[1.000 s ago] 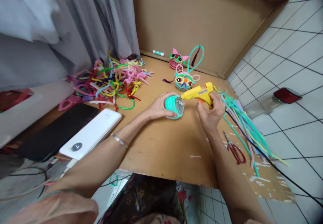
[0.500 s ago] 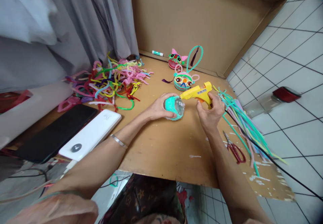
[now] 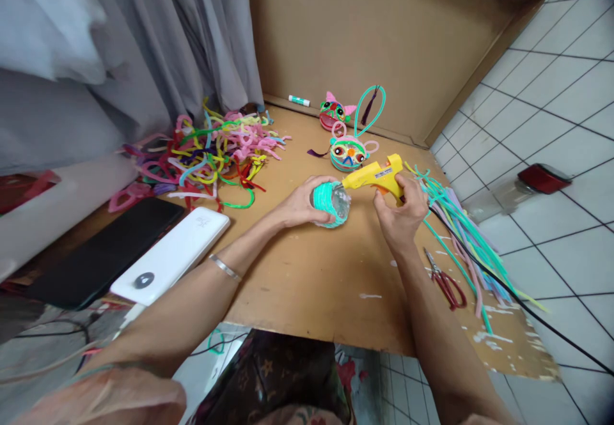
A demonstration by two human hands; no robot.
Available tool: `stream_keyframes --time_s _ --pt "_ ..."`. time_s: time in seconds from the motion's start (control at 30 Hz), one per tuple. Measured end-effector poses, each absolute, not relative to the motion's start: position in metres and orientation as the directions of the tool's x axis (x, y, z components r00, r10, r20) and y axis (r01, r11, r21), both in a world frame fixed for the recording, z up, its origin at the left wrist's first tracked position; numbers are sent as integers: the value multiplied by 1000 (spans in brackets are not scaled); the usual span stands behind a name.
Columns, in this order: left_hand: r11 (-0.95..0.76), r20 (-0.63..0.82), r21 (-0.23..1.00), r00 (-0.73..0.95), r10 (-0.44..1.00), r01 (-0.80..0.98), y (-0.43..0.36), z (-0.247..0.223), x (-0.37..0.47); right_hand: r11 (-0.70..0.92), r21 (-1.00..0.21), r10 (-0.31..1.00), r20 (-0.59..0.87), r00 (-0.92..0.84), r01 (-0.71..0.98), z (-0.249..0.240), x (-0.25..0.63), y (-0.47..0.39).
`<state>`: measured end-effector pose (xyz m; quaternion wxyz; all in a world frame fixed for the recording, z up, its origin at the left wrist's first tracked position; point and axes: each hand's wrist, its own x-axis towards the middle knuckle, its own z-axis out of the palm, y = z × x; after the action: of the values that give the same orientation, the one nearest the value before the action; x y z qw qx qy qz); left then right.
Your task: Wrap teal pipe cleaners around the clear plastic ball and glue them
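Note:
My left hand (image 3: 304, 202) is closed around a small clear round container (image 3: 341, 205) whose side is wrapped in turquoise pipe cleaner (image 3: 324, 199). The container is tipped, with its bare clear end turned to the right. In my right hand (image 3: 401, 211) is a yellow glue gun (image 3: 371, 174), gripped by its handle. Its nozzle touches or nearly touches the upper rim of the container; I cannot tell which. Just behind the nozzle stands a decorated animal-face craft (image 3: 348, 154) with pink ears and a turquoise loop. A second, red and green craft (image 3: 334, 113) sits farther back.
Tangled pipe cleaners (image 3: 215, 150) are heaped at the left. A black phone (image 3: 110, 252) and a white power bank (image 3: 173, 255) lie nearer. Straight pipe cleaners (image 3: 472, 246), red-handled scissors (image 3: 446, 284) and the black cord (image 3: 480, 265) are at right. Cardboard (image 3: 374, 41) stands behind, with a glue stick (image 3: 299, 101).
Almost nothing differs. Both hands, the container and the glue gun hold the same positions, apart from a very slight shift of the view.

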<state>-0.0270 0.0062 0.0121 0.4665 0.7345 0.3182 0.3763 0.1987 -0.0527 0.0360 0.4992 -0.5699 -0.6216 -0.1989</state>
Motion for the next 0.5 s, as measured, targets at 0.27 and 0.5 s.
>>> stream_keyframes --time_s 0.27,0.5 --pt "-377 271 919 510 816 115 7 11 -27 266 -293 494 859 132 918 32 199 -52" --pt "-372 269 921 508 819 113 7 11 -27 251 -307 470 867 162 918 28 198 -48"
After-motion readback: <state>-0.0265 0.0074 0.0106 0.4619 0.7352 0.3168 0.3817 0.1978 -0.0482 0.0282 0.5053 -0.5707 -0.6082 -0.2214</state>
